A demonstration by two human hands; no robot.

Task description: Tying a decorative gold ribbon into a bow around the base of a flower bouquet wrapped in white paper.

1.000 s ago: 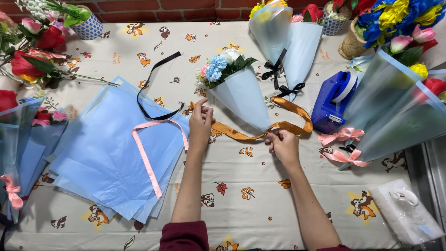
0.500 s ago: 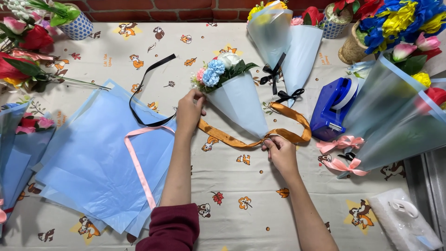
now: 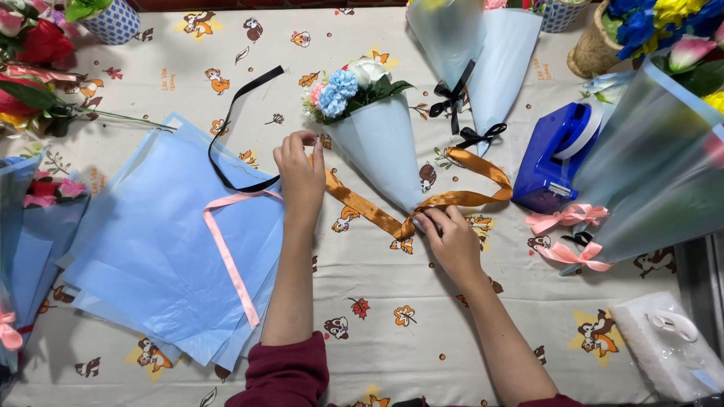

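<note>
— Two hands on one orange ribbon (image 3: 422, 200), yes? Take me across from the left.

— Far left you have red and pink flowers (image 3: 34, 45) and a stack of light blue wrapping sheets (image 3: 151, 249). A pink ribbon (image 3: 230, 256) lies on the stack, and a black ribbon (image 3: 234, 128) curls over its top edge. Your left hand (image 3: 300, 177) sits at the stack's right edge, fingers curled narrow, pinching the orange ribbon's left end.

— And the bouquet?

— A small bouquet (image 3: 373, 128) in a pale blue cone lies between your hands, blooms pointing up-left, tip toward your right hand. The orange ribbon passes under the cone near its tip and loops out to the right.

— My right hand?

— Your right hand (image 3: 452, 241) rests at the cone's tip, fingertips closed on the ribbon where it crosses.

— What crowds that side?

— Two taller blue cones (image 3: 483, 53) tied with black bows lie just above the loop. A blue tape dispenser (image 3: 554, 154) stands just beside the loop, and beyond it a big wrapped bouquet (image 3: 656, 181) with pink bows.
</note>
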